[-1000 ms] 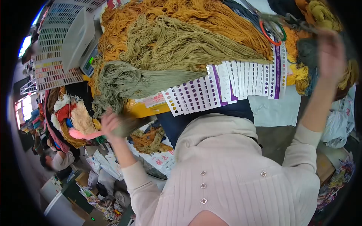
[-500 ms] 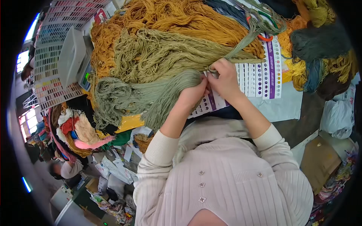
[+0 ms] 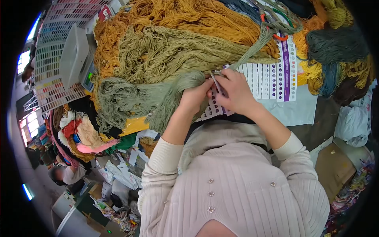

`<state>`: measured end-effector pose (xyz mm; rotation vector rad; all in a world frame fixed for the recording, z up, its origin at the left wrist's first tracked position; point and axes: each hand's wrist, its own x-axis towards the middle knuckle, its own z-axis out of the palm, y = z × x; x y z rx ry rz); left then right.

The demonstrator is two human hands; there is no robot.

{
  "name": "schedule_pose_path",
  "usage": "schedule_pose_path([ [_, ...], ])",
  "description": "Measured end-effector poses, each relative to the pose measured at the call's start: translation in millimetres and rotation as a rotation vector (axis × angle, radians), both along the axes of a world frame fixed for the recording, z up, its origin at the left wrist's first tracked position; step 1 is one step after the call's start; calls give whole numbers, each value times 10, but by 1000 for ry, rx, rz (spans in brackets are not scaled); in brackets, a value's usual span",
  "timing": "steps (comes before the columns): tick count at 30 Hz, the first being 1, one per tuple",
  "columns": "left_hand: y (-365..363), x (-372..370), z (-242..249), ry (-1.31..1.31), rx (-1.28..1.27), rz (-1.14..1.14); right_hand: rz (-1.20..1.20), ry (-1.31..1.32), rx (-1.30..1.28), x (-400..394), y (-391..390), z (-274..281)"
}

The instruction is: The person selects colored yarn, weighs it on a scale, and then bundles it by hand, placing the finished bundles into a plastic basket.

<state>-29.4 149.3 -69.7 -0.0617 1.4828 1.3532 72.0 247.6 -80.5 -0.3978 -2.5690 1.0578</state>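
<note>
A grey-green skein of yarn (image 3: 138, 96) droops leftward from my left hand (image 3: 193, 98), which is closed round its gathered end. Close beside it, my right hand (image 3: 237, 91) is closed with bent fingers on a thin bundle of strands of the same colour. Both sets of fingertips nearly meet, and the exact pinch is partly hidden. From behind the right hand, a grey-green tail of yarn (image 3: 254, 49) runs up to the right towards orange-handled scissors (image 3: 279, 37). Behind the hands lies an olive skein (image 3: 169, 51).
Golden-brown yarn (image 3: 189, 17) covers the far side of the table. Sample cards with rows of dots (image 3: 287, 75) lie on the right, beside dark green yarn (image 3: 335, 43). At left stand a scale with a white tray (image 3: 75, 55) and a coloured chart; another person (image 3: 71, 173) is beyond.
My right hand has turned and its fingers have shifted left, drawing strands near the skein's end. My left hand has moved slightly left with the skein.
</note>
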Motion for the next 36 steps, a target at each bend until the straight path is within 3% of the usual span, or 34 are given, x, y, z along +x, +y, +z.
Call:
schedule_pose_path([
  [6,38,-6,-61,171,-75,-149,-28,-82,-299,-56,147,38],
  [7,-8,-36,-41,129,-38,-71,-39,-97,-314,-58,158,48],
  [12,-210,-212,122,-84,-38,174,-38,-56,-319,-24,167,7],
  [19,-223,-148,74,-60,16,118,-10,-32,-267,-21,137,15],
  [22,-335,-137,253,-357,223,249,-78,-3,-237,-24,133,-73],
  [25,-491,-292,227,-546,524,141,-102,91,-215,-45,120,-148],
  [28,-231,-212,292,-336,262,-50,-149,-121,-594,-34,125,-39],
  [29,-145,-199,155,-179,170,-233,-156,-102,-697,-30,138,-46],
  [32,34,-1,-54,92,-49,-350,-180,9,-940,-27,200,-114],
  [35,-3,-56,-35,-85,-13,-102,-211,246,-1117,-68,175,-117],
  [36,-43,-113,6,-170,-6,-4,-166,205,-1149,-52,209,-96],
])
